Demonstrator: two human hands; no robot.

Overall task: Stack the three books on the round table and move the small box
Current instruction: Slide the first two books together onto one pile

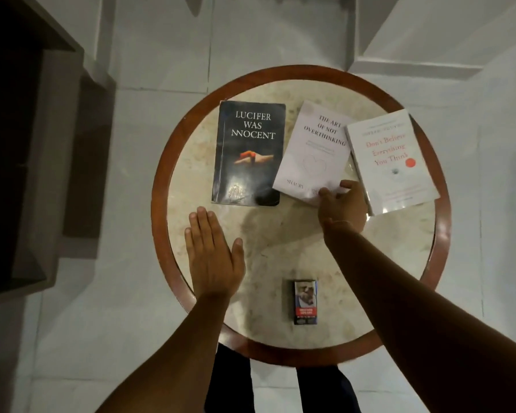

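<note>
Three books and one small box (305, 302) lie on the round tabletop (280, 234), and two hands are over it.

The books sit side by side across the far half, none stacked. The black book (249, 153) is on the left and lies flat. The middle book (313, 150), white, is turned at an angle; its near left corner comes just beside the black book's right edge, and its right edge appears to slip under the right book (392, 162), also white, which reaches out to the tabletop's wooden rim.

The box stands apart from the books, near the front edge, between the two forearms and touching neither.

The left hand (213, 251) is open and flat, fingers together, palm down over the left side of the tabletop, just short of the black book's near edge and not touching it. The right hand (341, 204) is curled at the middle book's near right corner, fingertips (325, 193) on the cover and thumb at the edge; whether it has a firm grip cannot be told.
</note>
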